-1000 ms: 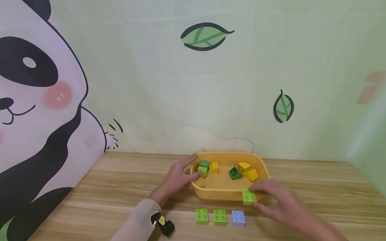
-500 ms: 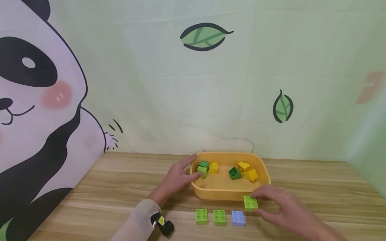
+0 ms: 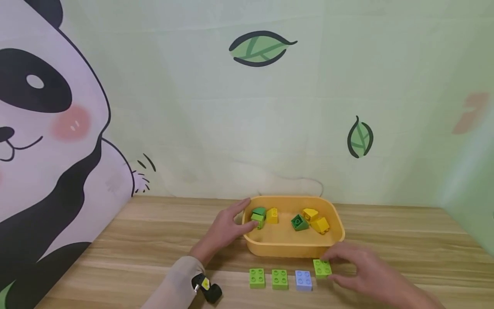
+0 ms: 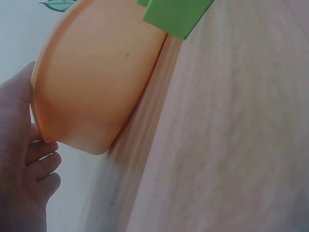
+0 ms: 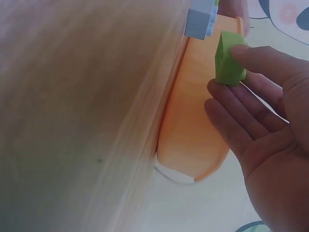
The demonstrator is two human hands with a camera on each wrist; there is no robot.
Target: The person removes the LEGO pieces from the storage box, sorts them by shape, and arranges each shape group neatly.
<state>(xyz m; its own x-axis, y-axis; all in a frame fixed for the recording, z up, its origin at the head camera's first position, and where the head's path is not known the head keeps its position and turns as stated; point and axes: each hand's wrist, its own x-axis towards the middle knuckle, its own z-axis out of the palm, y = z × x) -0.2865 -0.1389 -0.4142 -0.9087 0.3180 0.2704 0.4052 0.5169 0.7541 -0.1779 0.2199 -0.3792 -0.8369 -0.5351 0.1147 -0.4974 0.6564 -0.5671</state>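
Note:
My right hand [image 3: 364, 268] pinches a lime green toy building block [image 3: 322, 268] between thumb and fingers, in front of the orange tray [image 3: 287, 250]. In the right wrist view this block [image 5: 228, 63] is held off the tabletop, its studs turned away. My left hand [image 3: 224, 227] grips the tray's left end, thumb over the rim and other fingers outside. A row of two lime green blocks [image 3: 257, 278] [image 3: 279, 279] and one light blue block [image 3: 303, 280] lies studs up on the table. The held block is just beyond the blue one, to its right.
Inside the tray, a green and a lime block [image 3: 257, 220] and a yellow block [image 3: 272, 216] sit at the left; a dark green block [image 3: 299, 222] and two yellow blocks [image 3: 320, 225] sit at the right. Behind the wooden table [image 3: 154, 240] hangs a panda-print backdrop [image 3: 193, 107].
My right hand has brought the lime green block from over the tray's front rim toward me, down near the right end of the row. My left hand keeps its grip on the tray.

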